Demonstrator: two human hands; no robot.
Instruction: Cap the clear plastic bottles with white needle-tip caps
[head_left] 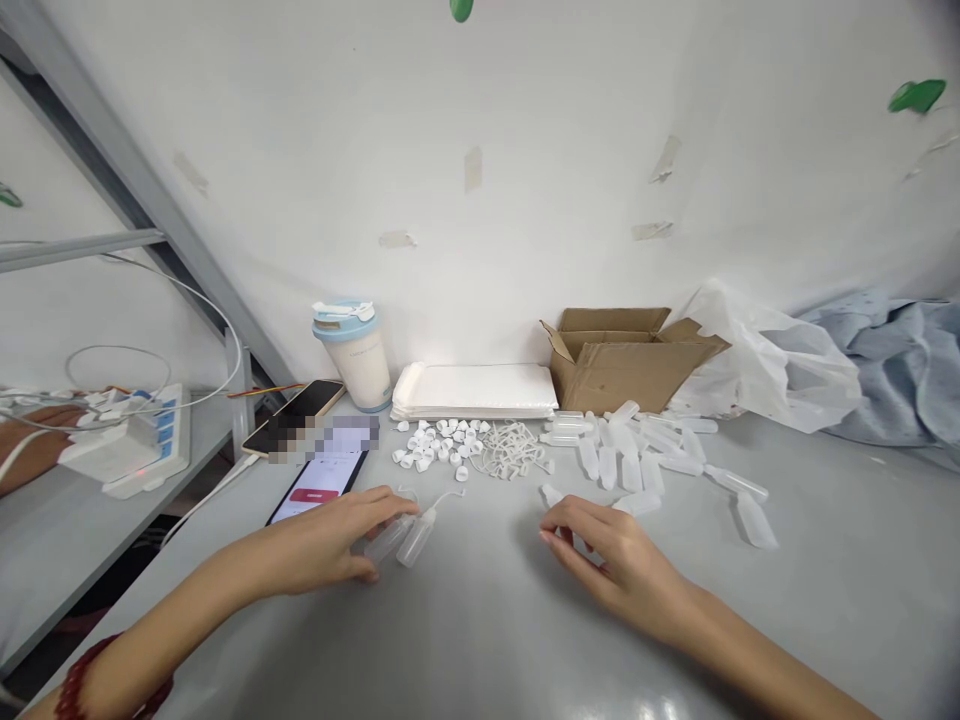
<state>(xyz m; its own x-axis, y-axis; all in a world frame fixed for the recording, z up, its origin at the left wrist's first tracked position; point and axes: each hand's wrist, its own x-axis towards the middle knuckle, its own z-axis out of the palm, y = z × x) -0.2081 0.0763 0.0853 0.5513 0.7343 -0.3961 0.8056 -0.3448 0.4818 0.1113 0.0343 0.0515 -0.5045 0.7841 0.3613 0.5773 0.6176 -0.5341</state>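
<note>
Landmark: cardboard box (634,372), open-topped, on the grey desk (480,640) against the wall.
Left hand (371,535): well to the box's front-left, over two tubed bottles (417,538); fingers reach over the farther-left one, thumb apart from them. Hand partly spread; contact unclear.
Tubed bottles: lying side by side, box's front-left, each with a thin white tube at its neck.
Right hand (592,545): in front of the box, fingers curled, thumb and fingertips close together; cannot tell if anything is pinched. Nearest items: two loose clear bottles just behind it.
Loose bottles (630,472): scattered in front of the box and to its front-right, many lying on their sides.
White tubes (514,450): tangled heap, box's front-left.
White caps (442,443): loose group, left of the tube heap.
Flat white stack (480,388): just left of the box.
Farther left of box: lidded cup (356,360), two phones (300,415) (330,475), power strip (161,450), another person's arm (37,440) partly behind it.
Right of box: plastic bag (780,365), then blue-grey cloth (900,370).
</note>
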